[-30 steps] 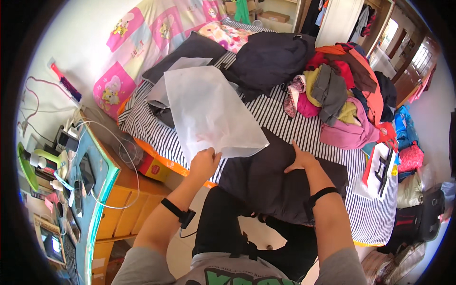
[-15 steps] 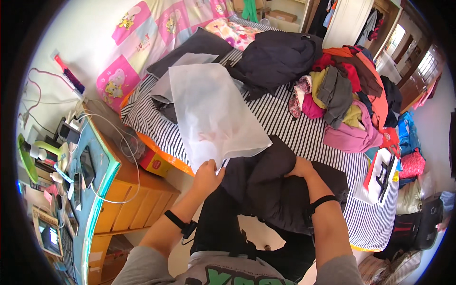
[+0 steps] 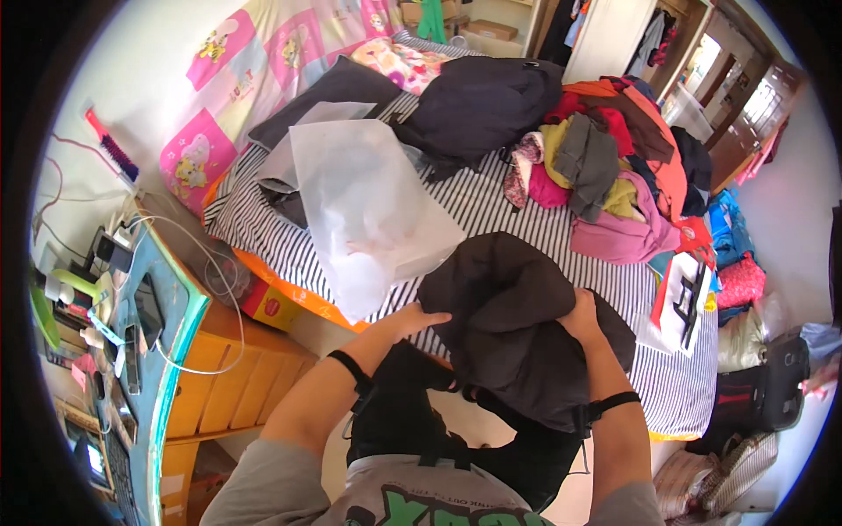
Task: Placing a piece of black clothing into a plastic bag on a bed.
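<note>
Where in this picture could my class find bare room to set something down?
Bare striped sheet shows between the frosted bag and the clothes pile, and right of the dark garment, at the bed's near corner. Crowded: the pile itself and the desk at left.

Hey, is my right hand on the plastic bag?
No, your right hand holds the dark cloth, while the plastic bag lies on the bed.

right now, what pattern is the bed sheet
Dark and white stripes; bed sheet shows best in head view.
</note>
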`<action>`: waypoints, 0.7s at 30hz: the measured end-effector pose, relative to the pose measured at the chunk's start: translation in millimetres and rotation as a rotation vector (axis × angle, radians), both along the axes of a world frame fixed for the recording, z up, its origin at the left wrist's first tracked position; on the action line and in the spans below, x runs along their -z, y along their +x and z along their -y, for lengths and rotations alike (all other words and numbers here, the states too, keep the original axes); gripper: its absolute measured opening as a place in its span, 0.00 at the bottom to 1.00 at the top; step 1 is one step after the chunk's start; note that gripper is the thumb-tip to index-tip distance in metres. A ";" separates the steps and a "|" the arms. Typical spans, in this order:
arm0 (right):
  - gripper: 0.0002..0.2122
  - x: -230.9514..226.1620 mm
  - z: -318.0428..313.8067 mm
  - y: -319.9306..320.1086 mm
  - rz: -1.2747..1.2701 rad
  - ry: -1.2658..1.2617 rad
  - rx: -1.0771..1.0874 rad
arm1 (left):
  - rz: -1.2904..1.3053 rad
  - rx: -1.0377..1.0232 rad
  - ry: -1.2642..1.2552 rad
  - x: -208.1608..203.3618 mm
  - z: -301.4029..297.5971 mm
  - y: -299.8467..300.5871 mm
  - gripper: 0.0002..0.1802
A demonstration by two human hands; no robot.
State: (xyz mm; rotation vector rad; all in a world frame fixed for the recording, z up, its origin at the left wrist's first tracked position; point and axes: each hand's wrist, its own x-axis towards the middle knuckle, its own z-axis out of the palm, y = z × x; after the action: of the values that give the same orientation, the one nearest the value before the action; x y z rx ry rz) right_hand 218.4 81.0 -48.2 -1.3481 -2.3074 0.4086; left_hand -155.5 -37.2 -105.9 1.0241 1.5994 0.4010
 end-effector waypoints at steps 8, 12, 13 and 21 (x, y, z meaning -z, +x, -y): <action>0.27 24.3 -16.9 17.0 -0.129 -0.148 0.056 | 0.836 -0.273 -0.052 1.9 0.2 48.6 0.55; 0.41 40.2 -41.4 -6.6 0.193 -0.296 0.184 | 0.041 -0.377 0.046 4.6 -5.0 80.1 0.51; 0.45 40.8 -47.9 -13.5 0.311 -0.386 0.205 | -0.190 -0.496 0.193 2.9 -5.4 90.0 0.42; 0.51 45.8 -80.2 -17.6 0.448 -0.544 0.191 | -0.540 0.619 1.151 -60.3 1.2 133.9 0.35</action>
State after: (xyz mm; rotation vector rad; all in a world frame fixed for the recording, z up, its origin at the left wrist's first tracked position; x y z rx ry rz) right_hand 200.8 161.2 -94.0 -2.0845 -2.4808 0.7783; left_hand -21.6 -38.3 -45.6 2.5894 1.3270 0.6600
